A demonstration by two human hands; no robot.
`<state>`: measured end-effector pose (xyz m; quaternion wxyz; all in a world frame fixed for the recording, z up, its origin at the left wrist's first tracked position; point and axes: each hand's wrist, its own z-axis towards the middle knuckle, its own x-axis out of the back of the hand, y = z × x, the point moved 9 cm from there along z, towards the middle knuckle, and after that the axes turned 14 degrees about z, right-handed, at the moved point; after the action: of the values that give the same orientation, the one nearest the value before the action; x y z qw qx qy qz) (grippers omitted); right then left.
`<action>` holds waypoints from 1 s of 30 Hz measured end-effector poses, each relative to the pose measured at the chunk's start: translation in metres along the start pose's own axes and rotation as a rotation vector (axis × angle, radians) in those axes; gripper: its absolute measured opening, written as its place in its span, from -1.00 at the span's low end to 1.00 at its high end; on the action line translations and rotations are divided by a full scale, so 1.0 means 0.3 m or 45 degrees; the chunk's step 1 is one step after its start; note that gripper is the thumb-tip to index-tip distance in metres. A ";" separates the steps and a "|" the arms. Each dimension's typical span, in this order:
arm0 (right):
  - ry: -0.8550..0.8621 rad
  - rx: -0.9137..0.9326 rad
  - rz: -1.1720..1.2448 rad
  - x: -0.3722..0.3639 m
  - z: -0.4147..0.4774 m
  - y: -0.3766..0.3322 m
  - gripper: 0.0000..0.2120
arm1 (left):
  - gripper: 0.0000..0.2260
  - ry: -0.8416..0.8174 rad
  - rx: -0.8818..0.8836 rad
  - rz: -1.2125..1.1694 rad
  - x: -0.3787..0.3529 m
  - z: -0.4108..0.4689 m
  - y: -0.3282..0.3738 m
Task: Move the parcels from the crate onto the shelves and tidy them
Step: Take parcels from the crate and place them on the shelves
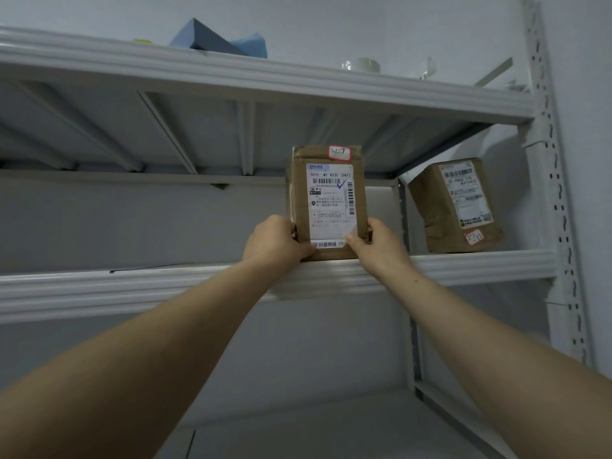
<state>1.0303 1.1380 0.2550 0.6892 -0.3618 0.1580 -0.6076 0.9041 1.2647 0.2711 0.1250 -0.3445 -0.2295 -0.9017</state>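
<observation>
A blue folded object (218, 39) is noted on the top shelf (231, 77), left of its middle, with a tape roll (366, 64) further right. Below, on the middle shelf (132, 286), the left hand (275, 241) is curled round the lower left edge of a brown parcel (298, 190), with the thumb laid on its front face. This parcel is held upright at the shelf's front edge, right of centre, with its white label turned outward. Its lower right corner is gripped by the right hand (377, 245), the thumb pressed onto the label. A second parcel (430, 207) is stood near the right end of the same shelf, tilted and apart from the first. The shelf ends are carried by a perforated upright (556, 193).
</observation>
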 end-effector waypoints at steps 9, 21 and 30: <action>-0.004 -0.055 -0.218 -0.029 0.029 0.039 -0.65 | -0.68 -0.039 0.103 0.026 -0.030 0.021 0.010; 0.056 -0.080 -0.386 0.041 -0.204 0.039 -0.35 | -0.39 0.158 0.018 0.161 0.019 -0.111 0.053; 0.239 -0.421 -0.543 0.260 -0.689 0.058 -0.39 | -0.52 -0.167 -0.566 -0.037 -0.096 -0.547 0.165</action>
<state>0.9234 1.0003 0.1180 0.4597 -0.4365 0.2384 -0.7358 0.8517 1.1418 0.1598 0.0179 -0.4179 -0.0378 -0.9075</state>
